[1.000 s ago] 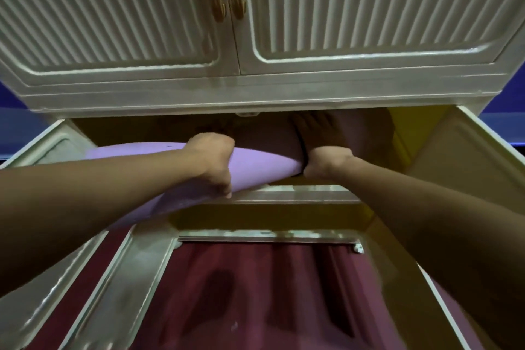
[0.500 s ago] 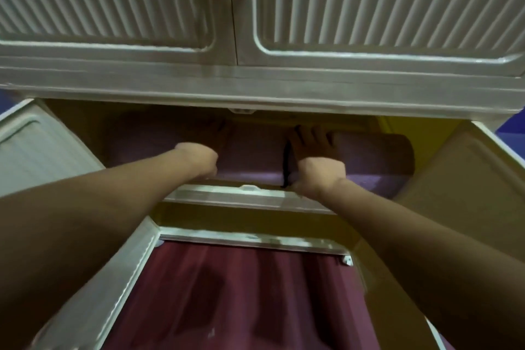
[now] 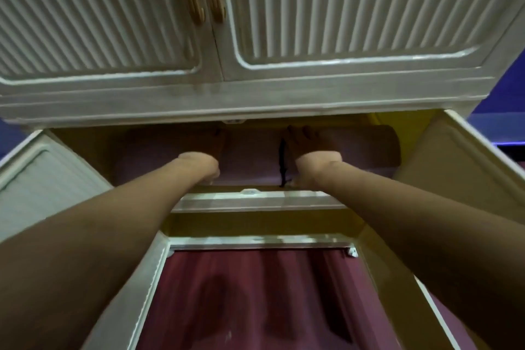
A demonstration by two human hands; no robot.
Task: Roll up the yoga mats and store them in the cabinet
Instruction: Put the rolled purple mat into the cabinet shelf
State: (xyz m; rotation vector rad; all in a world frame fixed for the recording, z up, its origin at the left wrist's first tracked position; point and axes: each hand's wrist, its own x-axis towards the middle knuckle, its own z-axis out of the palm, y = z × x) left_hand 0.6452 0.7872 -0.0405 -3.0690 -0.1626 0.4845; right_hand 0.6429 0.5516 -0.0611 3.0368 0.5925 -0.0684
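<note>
A rolled purple yoga mat [image 3: 250, 156] lies sideways inside the open middle compartment of the cream cabinet [image 3: 255, 99]. Both hands reach in over it. The right hand [image 3: 309, 148] lies on top of the roll, fingers spread over it beside a black strap [image 3: 282, 162]. The left hand [image 3: 203, 155] rests against the mat's front; its grip cannot be told in the shadow.

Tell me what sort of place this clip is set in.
Probably a home room with storage furniture, though little shows. A cream cabinet with ribbed doors stands over a maroon floor covering, and both hands rest on a rolled purple yoga mat in its open compartment.
</note>
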